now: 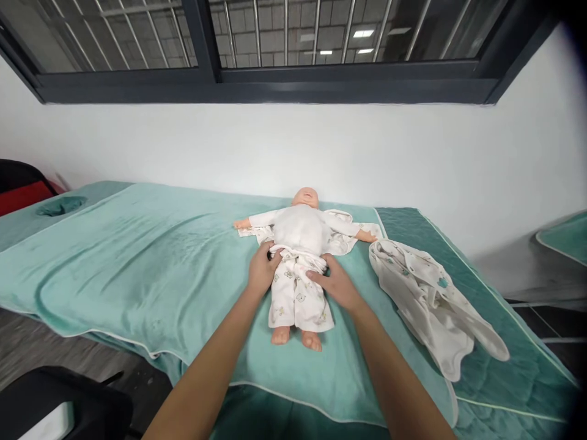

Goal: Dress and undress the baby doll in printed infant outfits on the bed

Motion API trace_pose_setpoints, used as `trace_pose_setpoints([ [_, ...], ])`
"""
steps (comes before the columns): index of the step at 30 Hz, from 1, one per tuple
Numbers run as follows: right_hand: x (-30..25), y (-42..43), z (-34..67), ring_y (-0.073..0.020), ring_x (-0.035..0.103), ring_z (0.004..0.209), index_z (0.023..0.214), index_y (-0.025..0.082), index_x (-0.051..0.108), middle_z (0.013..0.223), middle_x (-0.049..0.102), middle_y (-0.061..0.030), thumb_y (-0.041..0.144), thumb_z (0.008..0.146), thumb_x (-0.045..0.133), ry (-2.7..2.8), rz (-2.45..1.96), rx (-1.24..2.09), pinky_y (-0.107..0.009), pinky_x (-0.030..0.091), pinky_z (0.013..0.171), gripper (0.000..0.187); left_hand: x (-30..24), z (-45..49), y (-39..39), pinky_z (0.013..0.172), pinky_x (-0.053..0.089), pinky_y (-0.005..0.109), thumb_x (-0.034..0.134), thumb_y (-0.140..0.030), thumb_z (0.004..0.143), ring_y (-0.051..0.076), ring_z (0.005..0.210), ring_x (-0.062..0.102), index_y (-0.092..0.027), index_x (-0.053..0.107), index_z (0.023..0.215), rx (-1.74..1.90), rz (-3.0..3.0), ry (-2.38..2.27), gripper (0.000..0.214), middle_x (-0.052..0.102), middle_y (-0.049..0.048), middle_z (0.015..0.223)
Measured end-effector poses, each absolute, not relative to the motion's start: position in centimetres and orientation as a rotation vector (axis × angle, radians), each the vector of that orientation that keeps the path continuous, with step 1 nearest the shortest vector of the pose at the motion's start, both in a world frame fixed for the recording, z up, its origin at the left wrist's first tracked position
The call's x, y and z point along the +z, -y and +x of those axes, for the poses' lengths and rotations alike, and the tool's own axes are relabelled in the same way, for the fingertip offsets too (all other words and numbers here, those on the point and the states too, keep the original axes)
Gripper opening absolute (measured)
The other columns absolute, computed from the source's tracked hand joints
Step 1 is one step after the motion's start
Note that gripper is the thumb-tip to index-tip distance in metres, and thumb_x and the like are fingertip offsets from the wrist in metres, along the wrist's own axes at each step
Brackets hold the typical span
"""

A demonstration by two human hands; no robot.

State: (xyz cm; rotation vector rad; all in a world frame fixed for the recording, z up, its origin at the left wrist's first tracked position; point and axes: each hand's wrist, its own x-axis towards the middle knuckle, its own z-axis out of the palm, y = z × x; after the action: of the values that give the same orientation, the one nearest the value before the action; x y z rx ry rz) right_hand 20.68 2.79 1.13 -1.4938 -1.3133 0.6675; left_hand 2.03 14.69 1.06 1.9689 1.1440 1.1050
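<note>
A baby doll [300, 229] lies on its back on a teal blanket [151, 269], head toward the wall, arms spread. It wears a white top and patterned white trousers [298, 299]. My left hand [262, 269] grips the trousers' waistband at the doll's left-side hip, fingers curled on the cloth. On the other side of the waist, my right hand [334, 282] holds the waistband, thumb over the fabric. An open patterned garment [342, 241] lies under the doll's upper body.
A crumpled white patterned cloth [426, 299] lies on the blanket right of the doll. The padded table [504, 342] ends near the right; a white wall and dark window frame stand behind. A dark chair [64, 403] sits at bottom left.
</note>
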Motion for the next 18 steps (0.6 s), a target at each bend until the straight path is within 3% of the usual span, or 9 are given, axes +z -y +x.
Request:
trace_pose_setpoints([
  [7,1.1,-7.2,21.3,-0.0147,0.043,0.071,0.075,0.021,0.05,0.071,0.046,0.0057,0.055,0.072,0.075,1.192,-1.546,0.533,-0.026,0.035,0.063,0.042,1.0,3.7,-17.7,0.071,0.042,0.029,0.053,-0.043,0.091,0.017,0.077,0.058,-0.022,0.063,0.1,1.137,1.971,-1.246,0.025,0.068,0.0007,0.086],
  [18,-0.1,-9.3,22.2,-0.0156,0.041,0.067,0.071,0.022,0.047,0.067,0.049,0.0039,0.052,0.075,0.068,1.206,-1.623,0.291,-0.027,0.034,0.061,0.037,0.3,5.4,-21.6,0.085,0.041,0.036,0.048,-0.038,0.096,0.024,0.094,0.054,-0.021,0.06,0.083,1.26,2.281,-1.321,0.025,0.06,0.0078,0.092],
])
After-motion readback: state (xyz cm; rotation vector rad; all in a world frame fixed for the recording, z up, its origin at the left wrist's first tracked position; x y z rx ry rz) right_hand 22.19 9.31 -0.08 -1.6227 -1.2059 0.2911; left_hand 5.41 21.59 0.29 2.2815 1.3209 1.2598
